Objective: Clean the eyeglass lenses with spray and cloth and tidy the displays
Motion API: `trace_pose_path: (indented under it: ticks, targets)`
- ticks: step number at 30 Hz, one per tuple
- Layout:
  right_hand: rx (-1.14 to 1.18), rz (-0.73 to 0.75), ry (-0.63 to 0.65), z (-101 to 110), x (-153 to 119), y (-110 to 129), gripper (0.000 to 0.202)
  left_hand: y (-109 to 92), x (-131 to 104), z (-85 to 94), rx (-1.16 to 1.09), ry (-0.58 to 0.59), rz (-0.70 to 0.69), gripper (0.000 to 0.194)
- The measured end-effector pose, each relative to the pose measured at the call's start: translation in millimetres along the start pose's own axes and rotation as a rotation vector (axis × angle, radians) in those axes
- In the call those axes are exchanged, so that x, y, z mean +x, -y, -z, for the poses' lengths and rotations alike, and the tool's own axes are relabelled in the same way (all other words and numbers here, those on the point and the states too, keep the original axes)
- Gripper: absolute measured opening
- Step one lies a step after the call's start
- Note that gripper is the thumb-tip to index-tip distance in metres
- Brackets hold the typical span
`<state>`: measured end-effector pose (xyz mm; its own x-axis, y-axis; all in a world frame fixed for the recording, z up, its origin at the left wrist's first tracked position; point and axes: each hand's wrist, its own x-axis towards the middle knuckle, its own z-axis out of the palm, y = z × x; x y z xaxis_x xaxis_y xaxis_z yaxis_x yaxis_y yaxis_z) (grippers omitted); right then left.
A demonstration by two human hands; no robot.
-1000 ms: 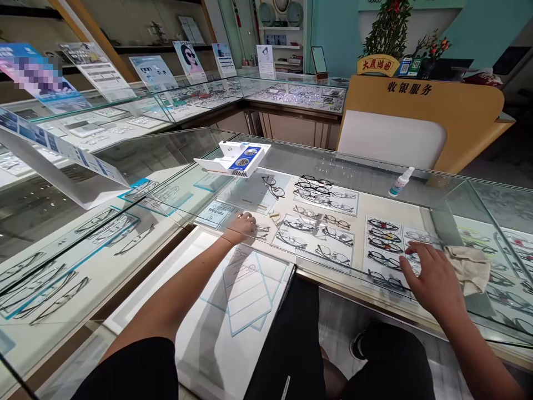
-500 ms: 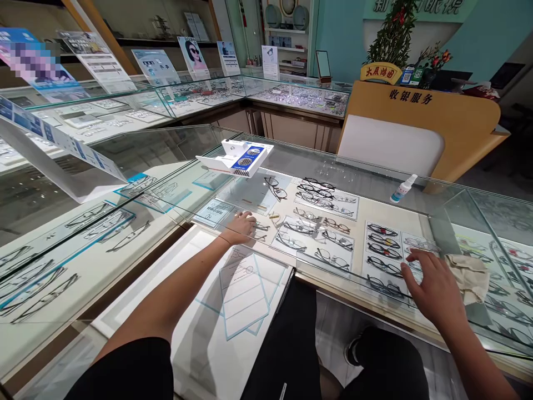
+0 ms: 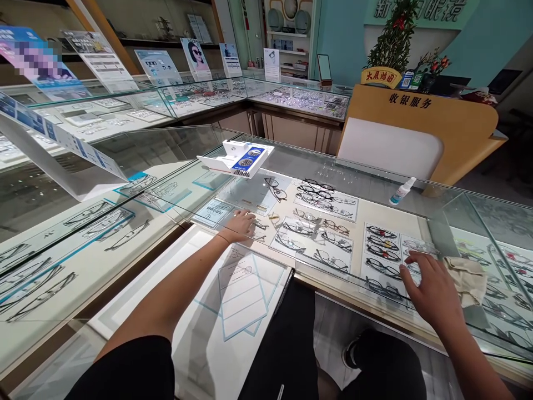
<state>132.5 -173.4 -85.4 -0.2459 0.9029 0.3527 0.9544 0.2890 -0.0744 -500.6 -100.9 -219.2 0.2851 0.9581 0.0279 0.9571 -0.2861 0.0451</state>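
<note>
My left hand (image 3: pixel 238 226) rests on the glass counter top (image 3: pixel 358 183), its fingers apart and nothing seen in them. Beside it, under the glass, are a grey printed card (image 3: pixel 214 213) and several eyeglasses (image 3: pixel 332 259). On the right, my right hand (image 3: pixel 431 286) lies over the counter with thumb and fingers spread, holding nothing. A beige cloth (image 3: pixel 466 279) lies just to its right. Below my left forearm, an open drawer (image 3: pixel 195 355) holds white sheets with blue edges (image 3: pixel 244 300).
An open white and blue box (image 3: pixel 245 158) and a small spray bottle (image 3: pixel 402 191) stand on the glass. A folded sign (image 3: pixel 62 147) is at the left. My legs (image 3: pixel 287 333) are beside the drawer. A cashier desk (image 3: pixel 466 119) stands behind.
</note>
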Motion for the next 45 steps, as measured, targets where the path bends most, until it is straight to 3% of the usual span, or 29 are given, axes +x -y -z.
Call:
trace_pose_path:
  ticks: [5,11,16,27,36,45]
  targets:
    - [-0.003,0.010,-0.008,-0.5,-0.1,-0.6,0.027,4.8,-11.4,-2.0,-0.020,0.002,0.017,0.013]
    - [-0.004,0.007,-0.009,-1.6,0.1,-1.0,0.028,-0.8,-16.4,-1.0,-0.047,-0.030,0.044,0.011]
    - [0.004,0.002,-0.007,-1.2,0.6,0.3,0.028,-1.9,-12.8,-3.6,-0.043,-0.047,0.058,0.015]
    - [0.008,-0.002,-0.008,-1.6,0.5,1.6,0.027,20.6,-17.0,-10.1,0.021,-0.028,0.071,0.018]
    - [0.010,-0.003,-0.008,-0.8,0.6,0.6,0.028,6.5,2.1,-11.1,0.022,-0.017,0.053,0.042]
    - [0.023,-0.001,-0.007,1.0,0.7,2.4,0.026,-4.4,9.6,-10.0,0.017,0.015,0.090,0.043]
